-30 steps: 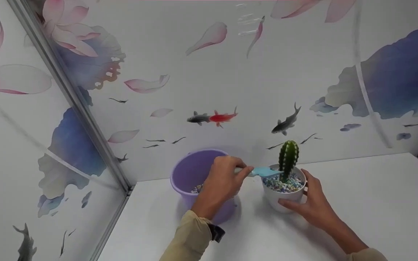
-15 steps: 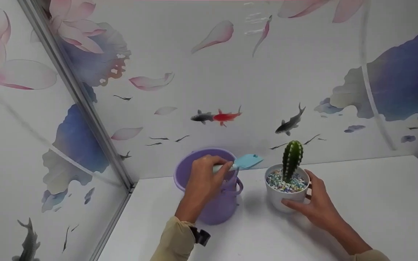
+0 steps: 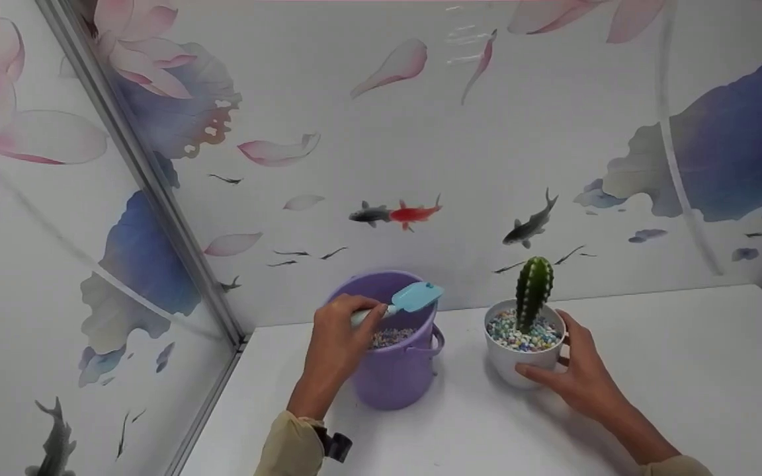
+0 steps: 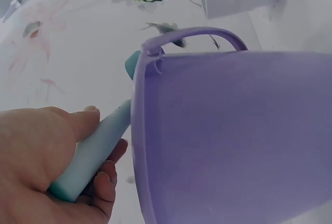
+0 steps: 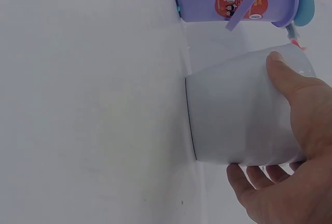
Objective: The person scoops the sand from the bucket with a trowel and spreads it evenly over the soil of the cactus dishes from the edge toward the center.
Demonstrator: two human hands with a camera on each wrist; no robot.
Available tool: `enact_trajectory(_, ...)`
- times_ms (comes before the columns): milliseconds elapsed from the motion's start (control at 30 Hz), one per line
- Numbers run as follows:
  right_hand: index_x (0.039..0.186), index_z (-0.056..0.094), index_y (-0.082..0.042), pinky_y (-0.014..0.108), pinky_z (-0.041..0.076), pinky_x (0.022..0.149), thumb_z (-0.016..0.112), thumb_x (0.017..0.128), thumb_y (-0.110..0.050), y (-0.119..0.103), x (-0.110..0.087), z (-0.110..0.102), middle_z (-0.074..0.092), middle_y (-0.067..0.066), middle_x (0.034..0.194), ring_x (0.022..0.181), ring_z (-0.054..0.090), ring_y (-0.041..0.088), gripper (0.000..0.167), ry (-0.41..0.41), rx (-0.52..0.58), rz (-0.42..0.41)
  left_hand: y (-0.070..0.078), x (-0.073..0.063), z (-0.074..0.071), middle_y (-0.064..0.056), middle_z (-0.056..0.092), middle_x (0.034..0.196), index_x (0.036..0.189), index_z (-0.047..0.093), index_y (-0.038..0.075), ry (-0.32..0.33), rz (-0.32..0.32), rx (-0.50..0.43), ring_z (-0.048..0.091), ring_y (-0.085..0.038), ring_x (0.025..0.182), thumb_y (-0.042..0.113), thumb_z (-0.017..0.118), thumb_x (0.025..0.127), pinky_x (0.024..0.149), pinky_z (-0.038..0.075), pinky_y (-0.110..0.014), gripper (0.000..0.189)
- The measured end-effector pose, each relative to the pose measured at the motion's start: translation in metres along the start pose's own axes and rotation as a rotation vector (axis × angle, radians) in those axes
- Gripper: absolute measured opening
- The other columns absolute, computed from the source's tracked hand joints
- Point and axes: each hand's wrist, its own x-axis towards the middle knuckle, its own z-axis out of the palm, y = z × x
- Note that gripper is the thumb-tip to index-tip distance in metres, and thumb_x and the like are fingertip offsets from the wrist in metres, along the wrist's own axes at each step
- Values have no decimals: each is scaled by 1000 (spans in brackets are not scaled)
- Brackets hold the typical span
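In the head view my left hand (image 3: pixel 341 340) grips the pale handle of a small toy shovel (image 3: pixel 414 297). Its light blue blade is over the mouth of a purple bucket (image 3: pixel 397 380), with colored pebbles (image 3: pixel 393 338) visible at the bottom. The left wrist view shows thumb and fingers curled around that handle, most of the blade hidden behind the bucket wall. My right hand (image 3: pixel 586 380) holds a white pot (image 3: pixel 510 360) by its side, thumb in front and fingers behind. A green cactus (image 3: pixel 534 294) stands upright in the pot, amid multicolored pebbles (image 3: pixel 520 337).
Bucket and pot stand apart on a white table (image 3: pixel 672 357), the pot to the right. Behind the table rises a white wall (image 3: pixel 473 152) printed with fish and petals. A metal-framed side panel (image 3: pixel 143 192) borders the left.
My left hand and the shovel have moved left, from the pot's rim to over the bucket. The right hand keeps its hold on the pot, which has stayed on the table.
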Motion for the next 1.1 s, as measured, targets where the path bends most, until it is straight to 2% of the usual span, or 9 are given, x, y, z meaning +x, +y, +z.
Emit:
enact_trajectory(200,173,8,-9,73,48,111,92,86,-46,1,0,-1,25,26,168,152,36,50,127,0,1,-15,-6,-4,-1,5,78,105,110,84,18,6,61,-11,73,-13,106,27,79,101,97,61,-38,14)
enact_trajectory(333,173,8,-9,73,48,111,92,86,-45,2,0,-2,24,25,168,153,36,49,126,-6,-1,-15,-2,-2,2,5,79,104,110,84,18,-10,104,4,72,-12,103,28,78,102,95,61,-38,15)
enact_trajectory(433,173,8,-9,72,48,111,92,86,-46,2,0,-2,24,26,168,153,36,50,127,-10,-3,-8,4,2,5,5,78,101,109,85,17,-26,113,21,71,-10,99,29,79,101,91,60,-35,16)
enact_trajectory(667,173,9,-10,71,49,111,92,86,-49,2,1,-2,24,25,169,154,34,50,126,-18,-5,1,15,12,15,7,77,104,111,85,17,-124,98,-22,66,-8,99,29,78,102,92,59,-32,16)
enact_trajectory(900,174,7,-11,70,50,111,92,86,-50,0,1,-4,21,26,172,157,31,53,128,-34,-7,28,23,24,28,7,76,102,113,85,18,-202,130,-54,64,-9,97,28,77,103,92,59,-30,16)
enact_trajectory(1100,173,9,-10,70,51,110,92,86,-49,1,0,-6,21,26,172,157,30,52,127,-34,0,15,25,35,31,7,77,105,113,85,18,-270,132,-77,64,-10,101,27,76,103,98,60,-31,16)
